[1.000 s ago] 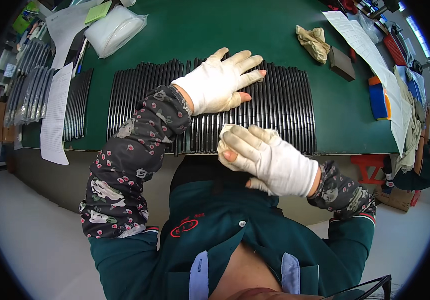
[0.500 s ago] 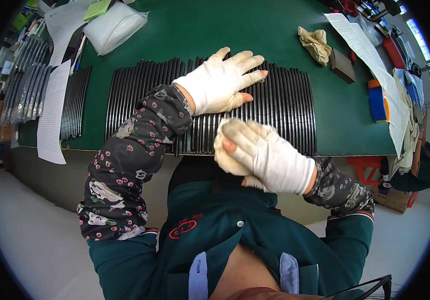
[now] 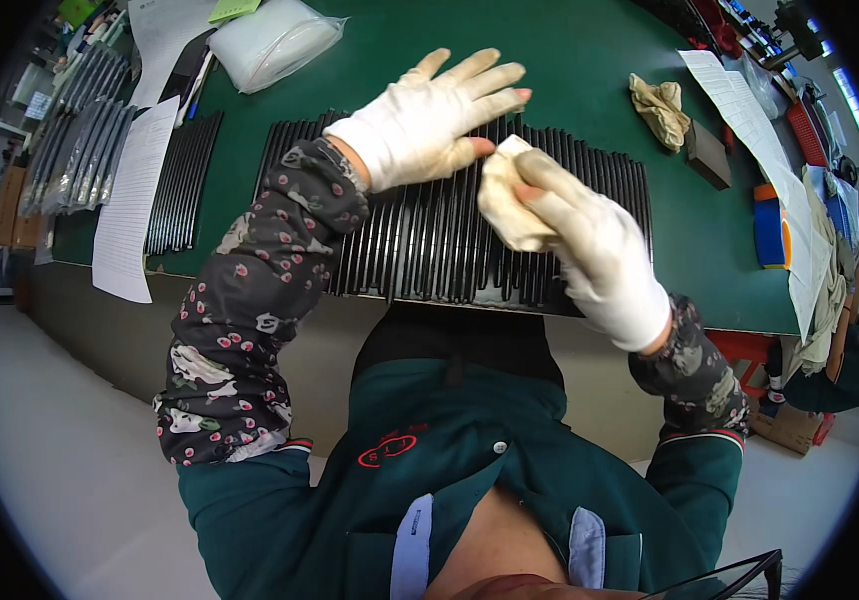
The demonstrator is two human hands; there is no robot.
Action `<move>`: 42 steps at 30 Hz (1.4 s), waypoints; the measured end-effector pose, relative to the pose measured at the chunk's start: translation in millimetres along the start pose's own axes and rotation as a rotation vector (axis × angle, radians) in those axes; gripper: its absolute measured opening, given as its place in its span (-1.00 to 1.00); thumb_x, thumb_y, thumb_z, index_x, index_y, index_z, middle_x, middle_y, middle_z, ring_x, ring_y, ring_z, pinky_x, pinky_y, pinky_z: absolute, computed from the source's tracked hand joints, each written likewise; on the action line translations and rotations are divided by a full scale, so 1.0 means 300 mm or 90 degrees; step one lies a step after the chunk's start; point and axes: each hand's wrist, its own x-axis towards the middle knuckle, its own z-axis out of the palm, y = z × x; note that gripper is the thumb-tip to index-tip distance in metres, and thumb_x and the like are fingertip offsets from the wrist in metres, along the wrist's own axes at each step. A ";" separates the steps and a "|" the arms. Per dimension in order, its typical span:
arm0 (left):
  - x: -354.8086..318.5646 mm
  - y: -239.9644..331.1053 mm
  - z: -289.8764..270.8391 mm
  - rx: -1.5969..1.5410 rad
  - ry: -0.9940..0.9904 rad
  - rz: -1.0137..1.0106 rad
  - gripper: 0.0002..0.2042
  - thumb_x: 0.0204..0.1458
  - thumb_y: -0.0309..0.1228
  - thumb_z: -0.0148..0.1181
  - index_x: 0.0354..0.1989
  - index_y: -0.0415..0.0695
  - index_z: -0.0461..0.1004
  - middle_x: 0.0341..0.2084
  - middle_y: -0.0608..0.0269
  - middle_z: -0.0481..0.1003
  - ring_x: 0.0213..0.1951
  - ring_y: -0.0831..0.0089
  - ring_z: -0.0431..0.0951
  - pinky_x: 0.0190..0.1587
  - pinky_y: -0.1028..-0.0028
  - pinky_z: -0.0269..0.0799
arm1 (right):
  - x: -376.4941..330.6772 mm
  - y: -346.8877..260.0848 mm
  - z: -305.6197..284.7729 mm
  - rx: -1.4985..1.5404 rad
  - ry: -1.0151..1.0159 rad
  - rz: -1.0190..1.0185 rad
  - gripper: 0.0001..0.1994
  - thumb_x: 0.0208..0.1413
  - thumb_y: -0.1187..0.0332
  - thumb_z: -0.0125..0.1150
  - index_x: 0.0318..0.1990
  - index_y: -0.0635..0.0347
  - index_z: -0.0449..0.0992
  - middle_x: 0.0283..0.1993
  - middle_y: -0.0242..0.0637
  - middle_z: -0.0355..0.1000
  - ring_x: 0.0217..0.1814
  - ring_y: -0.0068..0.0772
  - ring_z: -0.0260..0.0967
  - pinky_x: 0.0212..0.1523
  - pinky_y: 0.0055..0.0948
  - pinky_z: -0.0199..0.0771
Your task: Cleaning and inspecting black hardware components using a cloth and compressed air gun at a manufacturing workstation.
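The left hand (image 3: 418,122) is spread over the rods (image 3: 425,240), far side; the right hand (image 3: 595,230) grips a cloth (image 3: 510,205).

On the table (image 3: 590,60) we have a row of rods (image 3: 410,250) across the middle, along the near edge. Our left hand (image 3: 420,120) is over their far part; our right hand (image 3: 605,240), holding a cloth (image 3: 510,205), is above their right part. To the left we see a smaller set of rods (image 3: 187,190), then a paper sheet (image 3: 130,220) overhanging the near edge, with a plastic bag (image 3: 275,45) farther back. To the right lie a rag (image 3: 660,110), a block (image 3: 709,157) just beside it, and a long paper (image 3: 750,120) beyond.
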 end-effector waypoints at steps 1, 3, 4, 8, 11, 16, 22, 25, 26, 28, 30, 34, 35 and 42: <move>-0.033 -0.019 0.033 0.013 -0.040 0.009 -0.36 0.04 -0.25 0.13 0.34 0.04 0.09 0.34 0.20 0.06 0.37 0.18 0.02 0.34 0.04 -0.01 | 0.009 0.000 0.035 0.014 -0.047 0.016 -0.46 -0.14 0.59 0.20 0.10 0.30 0.28 0.14 0.08 0.28 0.14 0.18 0.30 0.01 -0.21 0.45; -0.093 -0.022 0.076 0.025 -0.088 0.000 -0.40 0.09 -0.22 0.09 0.33 0.06 0.09 0.34 0.25 0.06 0.36 0.23 0.04 0.34 0.08 -0.01 | -0.004 -0.027 0.094 -0.003 -0.208 0.013 -0.30 -0.17 0.37 0.31 0.20 0.29 0.21 0.28 0.12 0.10 0.32 0.17 0.09 0.23 -0.06 0.18; -0.077 -0.023 0.090 0.009 -0.108 -0.009 -0.41 0.11 -0.22 0.08 0.34 0.08 0.08 0.34 0.26 0.06 0.36 0.25 0.06 0.34 0.08 0.00 | -0.024 -0.054 0.108 -0.017 -0.258 0.029 -0.23 -0.20 0.32 0.32 0.26 0.27 0.17 0.34 0.13 0.02 0.39 0.18 0.00 0.30 0.02 0.06; -0.074 -0.014 0.075 0.028 -0.125 -0.015 -0.43 0.12 -0.21 0.06 0.33 0.09 0.10 0.34 0.27 0.07 0.35 0.25 0.08 0.33 0.08 0.01 | 0.003 -0.098 0.111 0.099 -0.357 -0.101 -0.09 -0.20 0.09 0.28 0.33 0.25 0.04 0.35 0.10 0.00 0.40 0.10 -0.01 0.35 -0.01 -0.05; -0.079 -0.022 0.082 0.019 -0.111 -0.011 -0.43 0.13 -0.20 0.05 0.33 0.09 0.10 0.34 0.28 0.07 0.35 0.24 0.08 0.32 0.08 0.02 | 0.058 -0.042 0.132 -0.075 -0.312 -0.028 -0.17 -0.22 0.06 0.34 0.24 0.25 0.19 0.30 0.02 0.10 0.39 0.02 0.02 0.35 -0.07 0.00; -0.078 -0.017 0.087 0.031 -0.110 -0.016 -0.44 0.14 -0.17 0.04 0.32 0.08 0.11 0.34 0.29 0.08 0.35 0.26 0.07 0.32 0.09 0.02 | 0.038 -0.121 0.144 0.103 -0.367 -0.116 -0.19 -0.20 0.05 0.33 0.23 0.25 0.21 0.30 0.01 0.11 0.38 0.00 0.04 0.35 -0.09 -0.02; -0.082 -0.018 0.100 0.011 -0.092 -0.027 -0.46 0.14 -0.15 0.05 0.30 0.06 0.16 0.32 0.28 0.11 0.34 0.26 0.10 0.32 0.09 0.05 | 0.069 -0.100 0.177 0.038 -0.357 -0.111 -0.16 -0.13 0.00 0.20 0.31 0.18 0.10 0.34 0.02 0.06 0.38 0.02 0.03 0.35 -0.05 -0.04; -0.077 -0.017 0.104 -0.001 -0.051 -0.014 -0.48 0.13 -0.15 0.06 0.28 0.07 0.18 0.30 0.27 0.14 0.32 0.26 0.13 0.31 0.08 0.07 | 0.087 -0.083 0.181 0.082 -0.393 -0.154 -0.17 -0.01 -0.07 0.07 0.38 0.13 0.00 0.38 0.00 0.01 0.42 0.03 -0.02 0.37 -0.01 -0.08; -0.079 -0.018 0.106 -0.001 -0.052 -0.016 -0.48 0.13 -0.15 0.06 0.28 0.07 0.18 0.30 0.27 0.14 0.32 0.26 0.13 0.31 0.08 0.07 | 0.111 -0.054 0.185 0.036 -0.374 -0.139 -0.17 0.01 -0.08 0.05 0.38 0.14 -0.02 0.38 0.01 0.02 0.42 0.03 -0.02 0.37 -0.01 -0.08; -0.077 -0.019 0.113 0.020 -0.065 -0.015 -0.48 0.14 -0.15 0.05 0.28 0.07 0.19 0.29 0.27 0.15 0.32 0.26 0.14 0.30 0.08 0.08 | 0.114 -0.045 0.201 -0.002 -0.324 -0.138 -0.23 0.08 -0.08 -0.06 0.36 0.21 0.02 0.36 0.07 0.02 0.42 0.04 -0.02 0.36 -0.01 -0.08; -0.079 -0.011 0.106 0.010 -0.060 -0.018 -0.48 0.15 -0.14 0.03 0.29 0.08 0.18 0.30 0.28 0.15 0.32 0.27 0.13 0.30 0.08 0.07 | 0.118 -0.104 0.180 0.045 -0.390 -0.161 -0.26 0.10 -0.07 -0.09 0.34 0.22 0.06 0.35 0.08 0.04 0.39 0.06 0.02 0.36 0.00 -0.08; -0.077 -0.015 0.111 0.024 -0.059 -0.012 -0.49 0.15 -0.13 0.02 0.29 0.09 0.18 0.30 0.29 0.14 0.32 0.28 0.13 0.30 0.08 0.07 | 0.142 -0.018 0.204 0.011 -0.367 -0.190 -0.17 -0.02 -0.14 0.00 0.34 0.21 0.06 0.35 0.08 0.04 0.41 0.02 -0.01 0.36 -0.03 -0.08; -0.077 -0.023 0.109 0.030 -0.063 -0.007 -0.49 0.15 -0.13 0.03 0.28 0.08 0.20 0.30 0.27 0.14 0.32 0.25 0.14 0.30 0.07 0.08 | 0.141 -0.028 0.204 0.012 -0.370 -0.191 -0.17 -0.02 -0.14 0.00 0.34 0.21 0.06 0.35 0.08 0.04 0.41 0.02 -0.01 0.36 -0.03 -0.08; -0.080 -0.012 0.089 -0.011 -0.054 -0.022 -0.51 0.15 -0.14 0.03 0.26 0.06 0.21 0.29 0.23 0.16 0.32 0.23 0.14 0.29 0.06 0.08 | 0.126 -0.084 0.211 0.108 -0.360 -0.152 -0.13 -0.15 0.00 0.21 0.32 0.20 0.05 0.36 0.03 0.01 0.40 0.04 -0.01 0.36 -0.03 -0.04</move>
